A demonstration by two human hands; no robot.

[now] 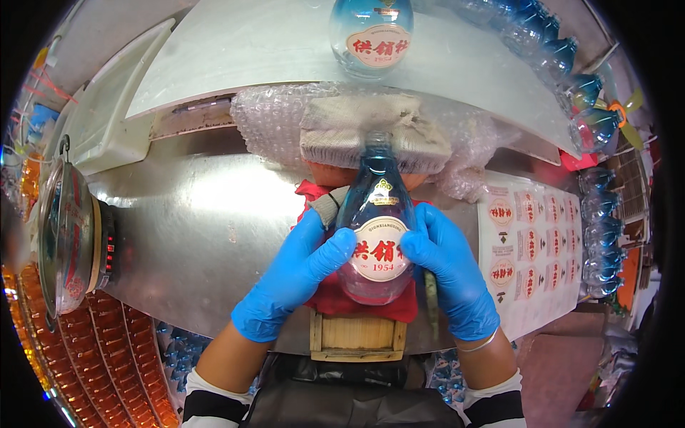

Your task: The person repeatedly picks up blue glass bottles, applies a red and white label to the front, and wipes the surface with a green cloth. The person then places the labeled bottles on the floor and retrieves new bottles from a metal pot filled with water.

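Note:
A teardrop-shaped bottle (378, 197), blue at the neck and fading to clear below, lies tilted with its neck pointing away from me. On its front is a cream label (380, 269) with red print. My left hand (294, 272), in a blue glove, grips the bottle's left side, its thumb on the label's edge. From the other side my right hand (451, 267), also blue-gloved, holds it with the thumb at the label's right edge. Fingers behind the bottle are hidden. Red cloth (332, 295) lies beneath it, and the neck touches a folded greyish cloth (357, 123).
A printed decal sheet (531, 250) lies at right on the metal table (193, 235). Bubble wrap (267, 121) edges a white board (235, 57) bearing another bottle (371, 39). Several bottles (603, 235) line the right. A round glass-lidded pan (68, 235) stands left.

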